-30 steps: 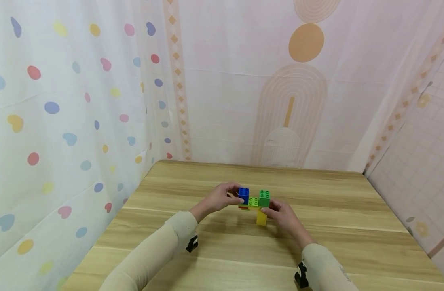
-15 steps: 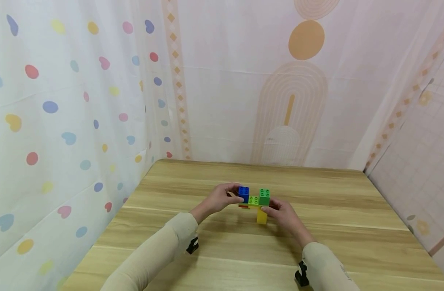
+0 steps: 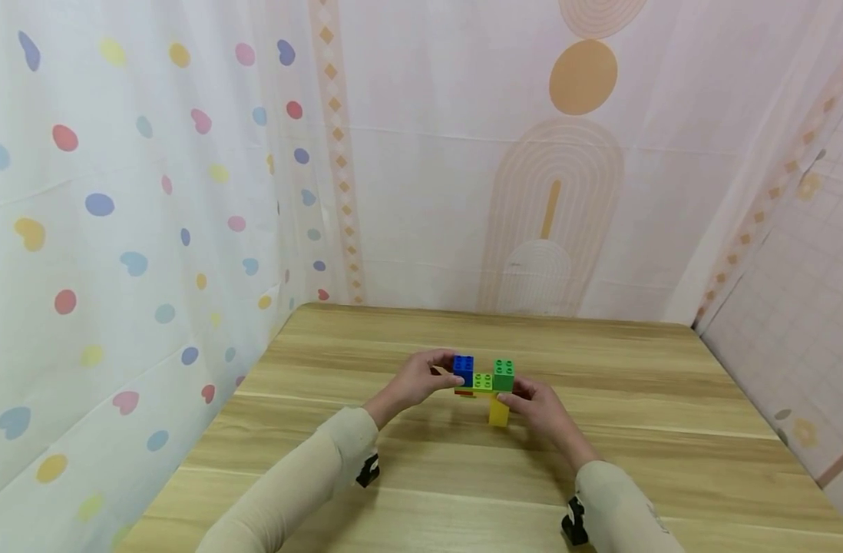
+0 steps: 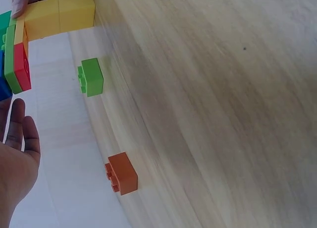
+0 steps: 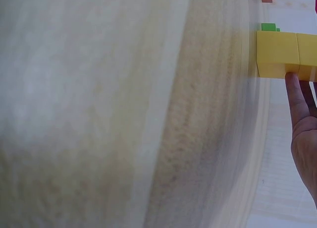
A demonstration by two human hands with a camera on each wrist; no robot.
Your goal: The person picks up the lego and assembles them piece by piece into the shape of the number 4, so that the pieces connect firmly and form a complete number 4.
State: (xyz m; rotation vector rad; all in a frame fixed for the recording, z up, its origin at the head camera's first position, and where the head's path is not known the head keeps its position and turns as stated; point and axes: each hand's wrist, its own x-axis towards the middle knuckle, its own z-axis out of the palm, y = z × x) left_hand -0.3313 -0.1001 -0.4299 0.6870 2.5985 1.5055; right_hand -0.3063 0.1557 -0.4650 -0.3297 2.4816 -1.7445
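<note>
Block build (image 3: 484,387) sits between the hands, lower half of head view, just right of ctr. L hand (image 3: 418,378) pinches its blue block (image 3: 464,372) at the left end; R hand (image 3: 542,411) grips the upper part of the upright yellow column (image 3: 499,412), right under the green block (image 3: 504,375). Vs. 1 s ago: basically no change — same grips, same stack, only the head view shifts a touch. L wrist cam: loose light-green block (image 4: 92,78) left of ctr & orange block (image 4: 123,173) lower left, both on tabletop (image 3: 428,491).
</note>
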